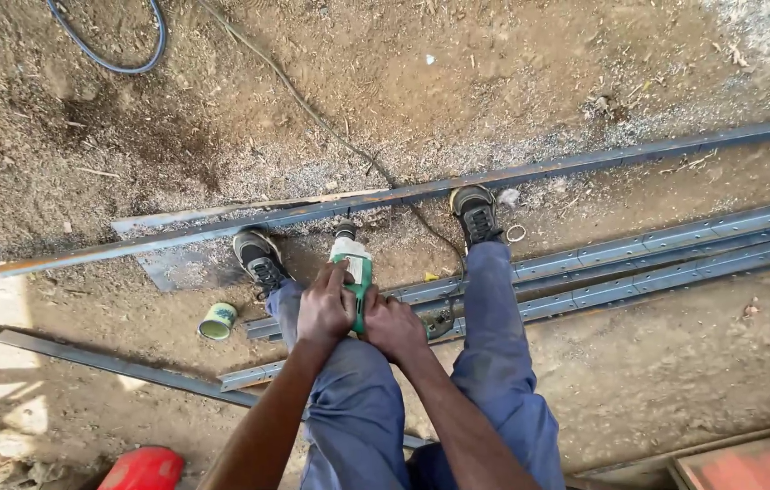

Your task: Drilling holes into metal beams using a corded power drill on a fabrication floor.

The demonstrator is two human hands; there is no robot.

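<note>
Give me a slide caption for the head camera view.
Both hands, left hand and right hand, grip a green power drill over steel angle bars.

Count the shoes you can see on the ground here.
2. One dark shoe stands left of the green power tool, beside the long angle bar; the other shoe is right of it, touching that bar. None seem hidden.

Support was bare dirt ground (530, 73), littered with metal filings. A long steel angle bar (512, 174) lay across it from 9 to 2 o'clock; bundled angle bars (675, 254) lay toward 3. At 7 sat a small green tin (218, 320); at 11, a blue hose (122, 54). A flat steel strip (104, 363) lay toward 8.
</note>
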